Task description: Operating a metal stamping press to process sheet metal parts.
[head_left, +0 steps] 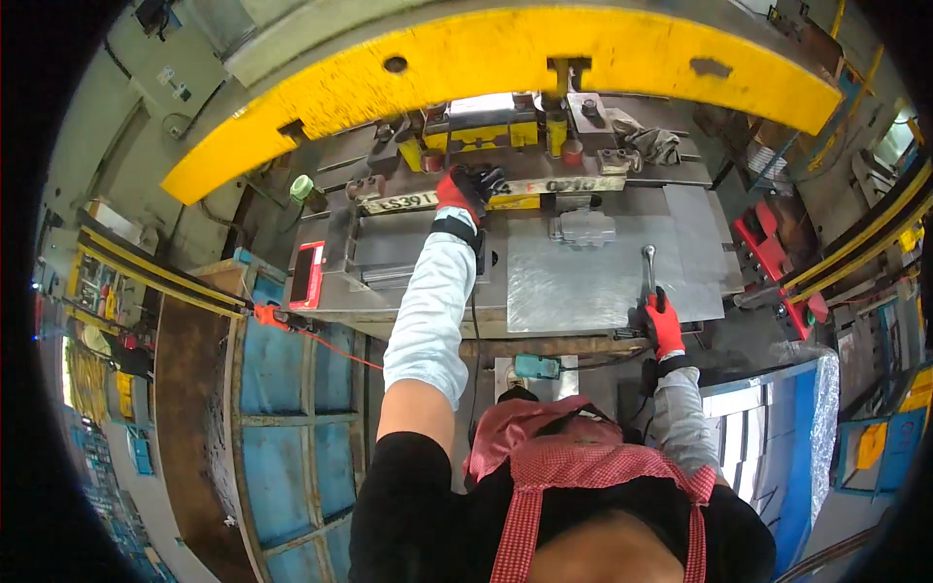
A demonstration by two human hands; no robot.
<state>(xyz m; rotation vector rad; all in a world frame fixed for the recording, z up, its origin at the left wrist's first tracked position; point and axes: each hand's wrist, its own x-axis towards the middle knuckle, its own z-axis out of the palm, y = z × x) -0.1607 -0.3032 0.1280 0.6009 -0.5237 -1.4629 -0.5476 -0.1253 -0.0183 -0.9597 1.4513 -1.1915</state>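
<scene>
My right hand (663,324), in a red and black glove, is closed round the handle of a ratchet wrench (649,269). The wrench's head points away from me, over a grey metal sheet (573,277) on the press bed. Farther off and to the left, my left hand (465,190) wears the same kind of glove. Its fingers are curled at the front edge of a die set (403,202) with a white marked strip; what they grip, if anything, is hidden. Between the hands, a small grey metal block (586,227) sits on the sheet's far side.
A yellow press beam (486,63) spans overhead. Crumpled grey cloth (656,146) lies at the back right of the die. A red-framed card (307,276) lies on the bed's left. Below the bed's edge is a teal power tool (536,366). A blue-panelled rack (277,457) stands left.
</scene>
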